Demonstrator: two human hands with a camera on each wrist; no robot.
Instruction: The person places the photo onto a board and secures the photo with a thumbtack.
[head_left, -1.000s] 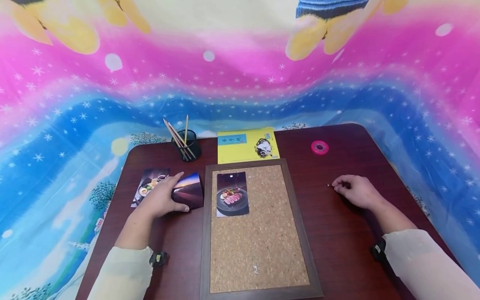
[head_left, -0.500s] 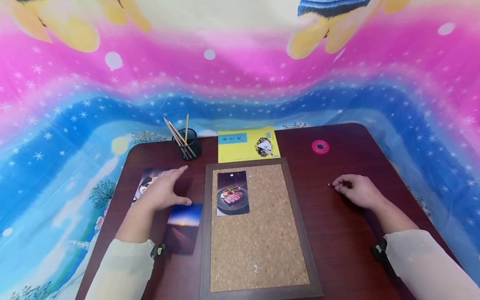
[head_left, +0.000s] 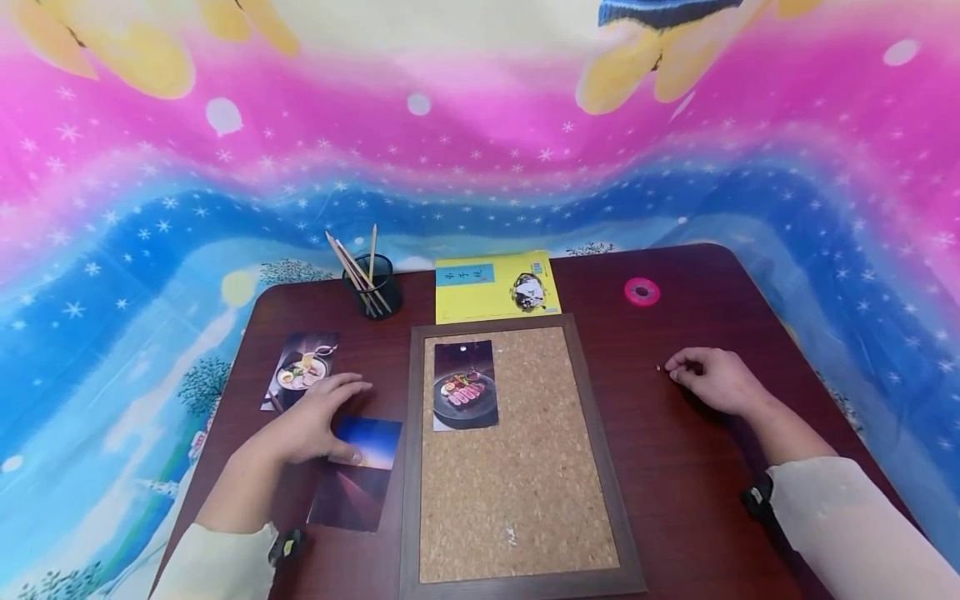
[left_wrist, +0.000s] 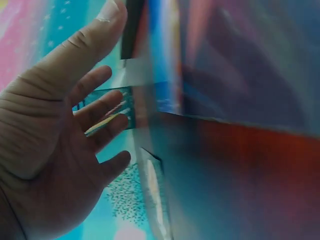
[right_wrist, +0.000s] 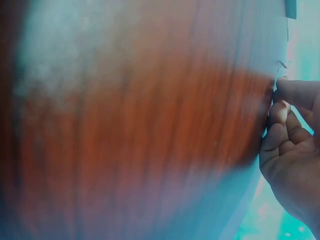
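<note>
My left hand (head_left: 311, 421) is spread with relaxed fingers, its thumb overlapping the upper left part of a sunset road photo (head_left: 352, 492) in the head view. The left wrist view shows the fingers apart, with the photo (left_wrist: 250, 65) beyond the thumb. Past the fingertips lies a ramen bowl photo (head_left: 303, 371). On the right, my right hand (head_left: 712, 382) stays low at the table with fingers curled, pinching a tiny thumbtack (right_wrist: 282, 65) that pokes out at the fingertips. Between the hands is a framed cork board (head_left: 540, 467) bearing a steak photo (head_left: 465, 392), fixed by a tack at its top.
A black mesh pen cup (head_left: 382, 296) with several pencils stands at the back left. Behind the board lies a yellow booklet (head_left: 487, 304). A pink tape roll (head_left: 642, 292) rests at the back right. A patterned curtain (head_left: 480, 167) surrounds the brown table (head_left: 712, 500).
The sunset photo has shifted toward the front edge. My left hand has drawn back toward me after it, uncovering more of the ramen photo. The right hand has stayed put.
</note>
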